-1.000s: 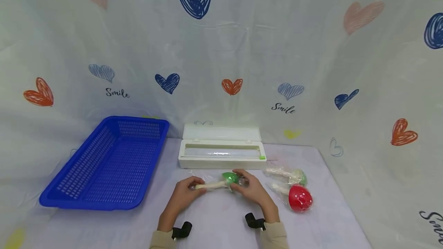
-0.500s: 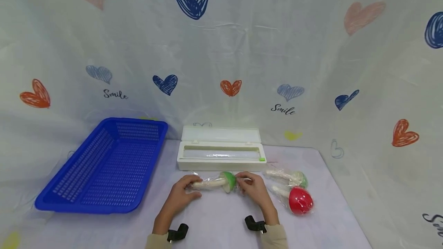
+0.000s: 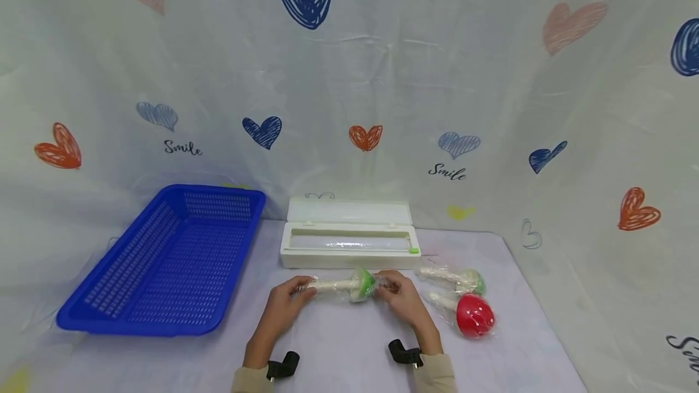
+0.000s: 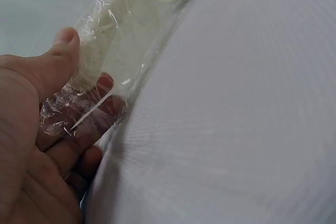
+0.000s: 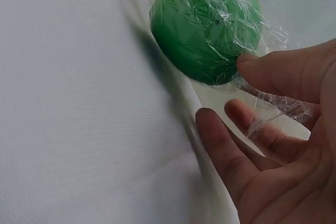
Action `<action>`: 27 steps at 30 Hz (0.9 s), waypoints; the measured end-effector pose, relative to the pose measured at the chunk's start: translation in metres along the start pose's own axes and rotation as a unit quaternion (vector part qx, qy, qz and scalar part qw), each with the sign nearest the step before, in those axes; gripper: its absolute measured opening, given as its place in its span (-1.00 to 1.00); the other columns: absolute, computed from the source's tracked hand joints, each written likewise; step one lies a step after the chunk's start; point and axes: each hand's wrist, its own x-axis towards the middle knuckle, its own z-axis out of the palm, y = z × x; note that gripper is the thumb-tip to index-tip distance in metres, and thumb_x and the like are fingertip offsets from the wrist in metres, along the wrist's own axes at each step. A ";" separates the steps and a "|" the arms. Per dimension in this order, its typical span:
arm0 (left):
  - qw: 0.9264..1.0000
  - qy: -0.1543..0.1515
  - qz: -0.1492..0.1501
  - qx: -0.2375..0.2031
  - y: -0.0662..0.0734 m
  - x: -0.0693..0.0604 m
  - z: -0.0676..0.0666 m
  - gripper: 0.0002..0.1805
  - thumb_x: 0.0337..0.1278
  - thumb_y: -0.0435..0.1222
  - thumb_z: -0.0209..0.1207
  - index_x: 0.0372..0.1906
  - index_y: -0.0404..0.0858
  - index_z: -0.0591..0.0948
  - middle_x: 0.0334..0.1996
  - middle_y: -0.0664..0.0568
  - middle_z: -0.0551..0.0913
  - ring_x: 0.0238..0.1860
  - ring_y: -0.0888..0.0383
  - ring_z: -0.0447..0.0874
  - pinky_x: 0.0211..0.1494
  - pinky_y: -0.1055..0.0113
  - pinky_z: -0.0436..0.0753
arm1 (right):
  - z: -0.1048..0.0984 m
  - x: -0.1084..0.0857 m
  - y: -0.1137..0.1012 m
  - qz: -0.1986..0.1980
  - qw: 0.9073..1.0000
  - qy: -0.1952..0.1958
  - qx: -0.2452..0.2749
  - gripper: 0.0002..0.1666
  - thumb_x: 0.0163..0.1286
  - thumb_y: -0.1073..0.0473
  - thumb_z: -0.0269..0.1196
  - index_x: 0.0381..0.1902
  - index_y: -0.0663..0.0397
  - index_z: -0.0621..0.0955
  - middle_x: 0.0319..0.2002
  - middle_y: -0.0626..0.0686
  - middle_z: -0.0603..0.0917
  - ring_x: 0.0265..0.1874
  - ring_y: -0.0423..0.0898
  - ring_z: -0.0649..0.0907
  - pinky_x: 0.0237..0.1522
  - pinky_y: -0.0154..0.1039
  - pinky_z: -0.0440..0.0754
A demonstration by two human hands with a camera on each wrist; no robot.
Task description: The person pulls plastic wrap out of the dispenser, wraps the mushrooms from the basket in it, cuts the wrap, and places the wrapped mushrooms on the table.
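Note:
A toy mushroom with a green cap and pale stem lies sideways between the hands, wrapped in clear plastic wrap. At its stem end, my left hand holds it, the thumb on one side and fingertips on the other; crumpled wrap lies across those fingers in the left wrist view. My right hand is at the cap end. In the right wrist view its thumb touches the green cap, and the loose end of the wrap passes between thumb and fingers. The index finger is partly hidden.
Behind the hands stands a white plastic wrap dispenser with its lid raised. To the right lie two wrapped toy mushrooms, one green-capped and one red with white dots. A blue perforated basket sits at the left.
The green-capped mushroom has rolled slightly, showing its cap's underside, and sits a little straighter. The left hand opened its thumb away, then closed back on the stem end. The right hand stayed at the cap.

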 end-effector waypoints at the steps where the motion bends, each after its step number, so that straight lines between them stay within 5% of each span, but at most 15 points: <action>1: 1.000 -0.006 0.002 -0.003 0.000 0.000 0.000 -0.56 0.16 -0.17 0.45 0.16 -0.11 0.70 -0.05 0.01 0.78 0.00 0.03 0.69 0.06 0.02 0.63 | 0.001 0.000 0.000 -0.001 1.000 0.004 0.000 -0.69 0.30 0.37 0.37 0.02 0.20 0.75 0.03 0.18 0.75 0.00 -0.06 0.71 -0.07 -0.37 0.64; 5: 1.000 -0.027 -0.007 -0.013 -0.002 0.001 0.001 -0.34 0.05 -0.28 0.51 0.32 -0.03 0.59 -0.07 0.00 0.74 -0.10 0.13 0.65 0.00 0.10 0.60 | 0.004 0.002 0.001 0.014 0.999 0.003 0.047 -0.67 0.36 0.44 0.27 0.08 0.34 0.68 -0.10 0.29 0.78 -0.15 0.05 0.80 -0.13 -0.27 0.75; 11: 1.000 -0.002 0.009 0.008 -0.005 0.002 0.002 -0.66 0.11 -0.20 0.49 0.01 -0.02 0.73 -0.06 0.11 0.76 -0.12 0.22 0.62 -0.04 0.27 0.59 | 0.006 0.001 0.001 0.016 0.996 0.003 0.085 -0.57 0.40 0.47 0.21 0.22 0.34 0.59 -0.03 0.41 0.72 -0.39 -0.05 0.78 -0.32 -0.20 0.77; 16: 1.000 0.008 0.026 0.007 -0.006 0.000 0.003 -0.77 0.24 -0.10 0.41 -0.09 -0.10 0.76 -0.03 0.11 0.72 -0.02 0.14 0.64 0.03 0.19 0.64 | 0.007 0.000 0.004 -0.017 0.998 0.000 0.061 -0.42 0.37 0.46 0.25 0.35 0.21 0.55 0.16 0.36 0.63 -0.30 -0.10 0.72 -0.39 -0.29 0.67; 23: 1.000 0.003 -0.019 0.002 -0.004 -0.004 0.000 -0.52 0.11 -0.16 0.48 0.18 0.04 0.71 -0.20 0.18 0.70 -0.11 0.21 0.62 0.05 0.22 0.63 | 0.010 0.001 0.006 0.017 0.999 0.028 0.043 -0.73 0.46 0.25 0.31 0.04 0.27 0.72 -0.30 0.18 0.75 -0.49 -0.17 0.64 -0.44 -0.34 0.62; 27: 1.000 -0.007 0.001 -0.006 -0.002 -0.001 -0.002 -0.58 0.14 -0.20 0.46 0.14 0.03 0.74 -0.23 0.20 0.72 -0.13 0.25 0.65 0.05 0.26 0.63 | 0.012 0.004 0.006 0.028 0.997 0.057 0.042 -0.79 0.49 0.22 0.29 -0.10 0.28 0.74 -0.32 0.15 0.73 -0.49 -0.20 0.66 -0.42 -0.32 0.66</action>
